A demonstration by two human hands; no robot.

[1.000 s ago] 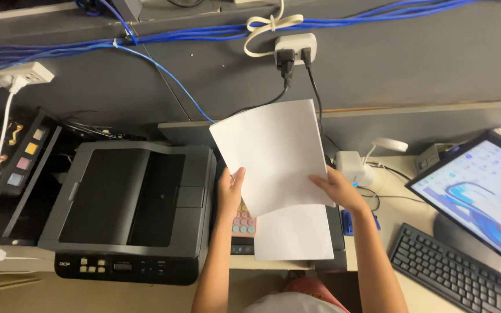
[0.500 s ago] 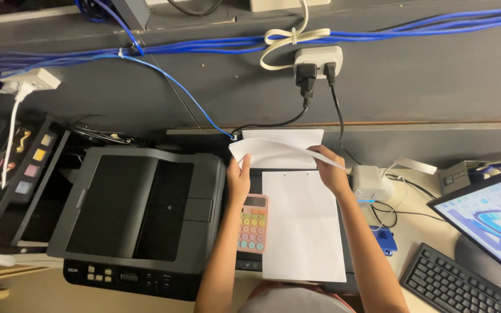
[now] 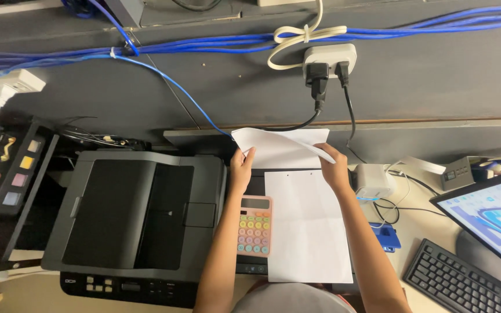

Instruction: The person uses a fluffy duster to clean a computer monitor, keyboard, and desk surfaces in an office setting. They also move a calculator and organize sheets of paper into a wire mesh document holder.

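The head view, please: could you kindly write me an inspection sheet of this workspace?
Surface: pale desk, crowded.
Job's things: bent white sheet held over a second white sheet lying flat.
Clutter: grey printer, pastel calculator, black keyboard, monitor.
Grippers: left hand and right hand each grip an edge of the bent sheet.
Cables: blue bundle, black plugs in white socket.
Surroundings: dark wall.
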